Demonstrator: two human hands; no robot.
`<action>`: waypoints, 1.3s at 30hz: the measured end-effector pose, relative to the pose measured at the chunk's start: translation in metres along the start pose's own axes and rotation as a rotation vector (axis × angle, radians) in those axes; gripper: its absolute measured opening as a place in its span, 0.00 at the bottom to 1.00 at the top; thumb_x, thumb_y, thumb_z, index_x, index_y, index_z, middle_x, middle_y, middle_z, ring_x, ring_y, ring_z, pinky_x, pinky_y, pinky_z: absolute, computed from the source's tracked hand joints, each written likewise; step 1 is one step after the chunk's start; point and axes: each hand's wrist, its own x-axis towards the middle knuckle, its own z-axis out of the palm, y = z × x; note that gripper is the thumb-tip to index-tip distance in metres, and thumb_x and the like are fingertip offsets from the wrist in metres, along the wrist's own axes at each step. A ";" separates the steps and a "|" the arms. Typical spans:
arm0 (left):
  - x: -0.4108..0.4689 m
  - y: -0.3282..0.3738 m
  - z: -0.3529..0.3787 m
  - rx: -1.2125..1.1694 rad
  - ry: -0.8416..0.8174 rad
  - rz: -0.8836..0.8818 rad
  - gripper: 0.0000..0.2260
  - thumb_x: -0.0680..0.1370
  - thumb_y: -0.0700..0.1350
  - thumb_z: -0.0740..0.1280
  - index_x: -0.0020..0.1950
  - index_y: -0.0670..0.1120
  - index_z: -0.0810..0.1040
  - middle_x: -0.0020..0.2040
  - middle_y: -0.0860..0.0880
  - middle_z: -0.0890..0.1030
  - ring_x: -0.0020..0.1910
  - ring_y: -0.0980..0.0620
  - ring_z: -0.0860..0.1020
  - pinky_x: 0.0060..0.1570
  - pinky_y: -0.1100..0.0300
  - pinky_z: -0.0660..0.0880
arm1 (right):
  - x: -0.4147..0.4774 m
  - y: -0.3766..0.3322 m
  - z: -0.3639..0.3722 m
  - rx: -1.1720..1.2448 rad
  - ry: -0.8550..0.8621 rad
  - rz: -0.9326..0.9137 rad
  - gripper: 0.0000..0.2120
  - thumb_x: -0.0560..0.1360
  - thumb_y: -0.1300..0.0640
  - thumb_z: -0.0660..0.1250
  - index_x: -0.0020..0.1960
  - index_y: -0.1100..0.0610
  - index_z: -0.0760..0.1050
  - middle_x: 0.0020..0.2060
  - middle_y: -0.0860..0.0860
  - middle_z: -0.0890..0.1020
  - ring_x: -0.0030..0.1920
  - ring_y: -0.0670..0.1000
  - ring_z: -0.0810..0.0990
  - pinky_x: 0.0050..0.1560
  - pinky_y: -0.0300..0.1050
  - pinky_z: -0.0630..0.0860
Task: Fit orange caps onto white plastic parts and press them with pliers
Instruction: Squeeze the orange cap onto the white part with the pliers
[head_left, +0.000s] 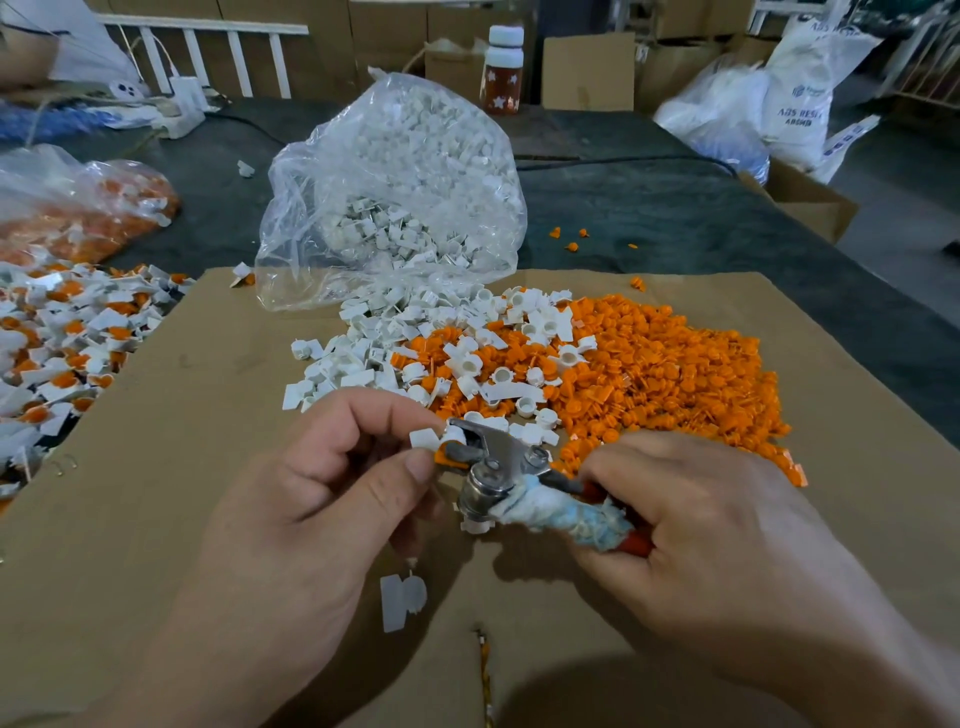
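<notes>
Cardboard sheet (182, 389) is spread over the near edge of the dark worktop (649, 208). One loose white piece (402, 597) is seen lying alone by the sheet's near edge.

Just beyond it, a white part (425, 439) is pinched between thumb and forefinger of the left hand (311, 493), with an orange cap (441, 458) seated at its underside. The cloth-wrapped, red-tipped handles of the pliers (493, 457) are gripped by the right hand (691, 514), fingers curled round them. The metal jaws are set against the capped part; whether they are fully closed cannot be told.

At mid-sheet a loose heap of white parts (363, 358) is noted, touching and partly mixed into a larger heap of orange caps (675, 374) toward the right edge.

Along the sheet's left edge a pile of capped pieces (67, 338) is recorded.

At the sheet's far edge a clear bag (395, 182) of white pieces is slumped open. A second bag (93, 208) with orange contents lies toward the worktop's left edge. A few stray caps (571, 240) are scattered on the bare worktop, and a white-capped bottle (503, 67) stands at the far edge.
</notes>
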 end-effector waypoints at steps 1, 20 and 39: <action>0.000 0.000 -0.001 0.004 0.005 -0.003 0.15 0.74 0.58 0.73 0.55 0.49 0.81 0.35 0.48 0.81 0.30 0.49 0.78 0.28 0.58 0.75 | 0.000 0.000 0.001 0.003 0.012 0.003 0.12 0.69 0.41 0.59 0.36 0.49 0.73 0.30 0.45 0.72 0.31 0.49 0.71 0.27 0.44 0.66; -0.006 0.018 0.020 0.195 0.090 -0.377 0.08 0.72 0.43 0.69 0.43 0.58 0.82 0.29 0.50 0.80 0.28 0.54 0.80 0.28 0.61 0.75 | 0.012 0.017 0.015 -0.198 -0.053 0.153 0.32 0.70 0.30 0.55 0.62 0.51 0.75 0.53 0.49 0.77 0.57 0.55 0.73 0.58 0.54 0.68; -0.004 0.064 0.047 -0.052 -0.004 -0.316 0.10 0.66 0.47 0.64 0.28 0.60 0.81 0.22 0.51 0.78 0.17 0.64 0.72 0.19 0.75 0.66 | 0.006 -0.018 0.016 0.292 0.037 -0.168 0.11 0.82 0.51 0.57 0.52 0.54 0.76 0.43 0.47 0.75 0.42 0.49 0.74 0.38 0.51 0.74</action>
